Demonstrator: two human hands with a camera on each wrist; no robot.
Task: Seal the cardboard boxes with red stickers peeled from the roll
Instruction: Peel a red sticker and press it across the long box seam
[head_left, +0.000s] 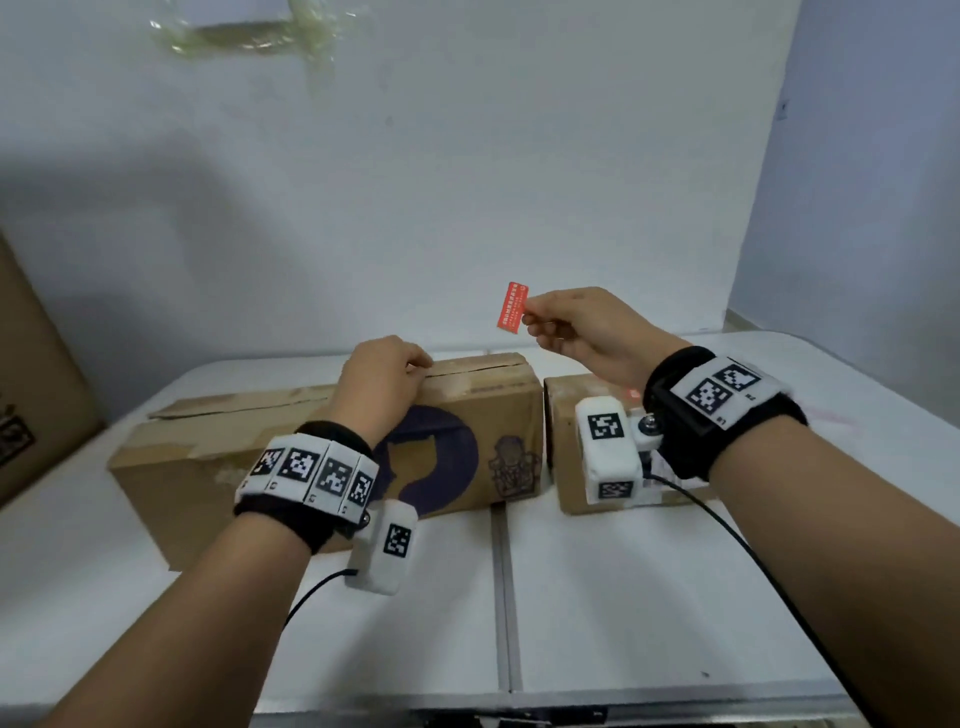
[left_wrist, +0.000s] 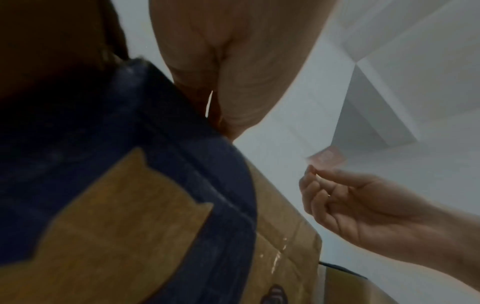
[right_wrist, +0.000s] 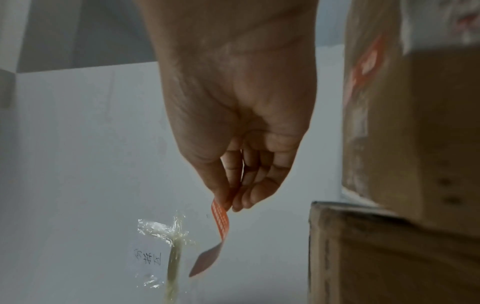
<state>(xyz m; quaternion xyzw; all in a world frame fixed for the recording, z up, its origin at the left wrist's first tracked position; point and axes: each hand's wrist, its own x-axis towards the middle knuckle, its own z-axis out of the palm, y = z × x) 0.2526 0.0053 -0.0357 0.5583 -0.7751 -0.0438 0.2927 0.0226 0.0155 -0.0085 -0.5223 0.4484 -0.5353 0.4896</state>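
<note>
A long cardboard box (head_left: 467, 400) with a purple cat logo lies across the white table (head_left: 649, 597). My left hand (head_left: 387, 379) rests on its top flaps near the seam, fingers bent down onto the cardboard; the left wrist view shows only the palm (left_wrist: 233, 72) against the box (left_wrist: 103, 236). My right hand (head_left: 527, 313) is raised above and behind the box's right end. Its thumb and fingertips pinch a red sticker (head_left: 511, 307) by one edge; the sticker (right_wrist: 221, 224) hangs free and curls. A smaller cardboard box (head_left: 563, 410) stands to the right, with a red patch (right_wrist: 369, 61) on it.
A large cardboard carton (head_left: 31, 364) leans at the left edge. Clear tape holding a paper note (head_left: 249, 31) is stuck high on the white wall. A seam (head_left: 504, 597) splits the table. Black cables trail from both wrist cameras over the near table.
</note>
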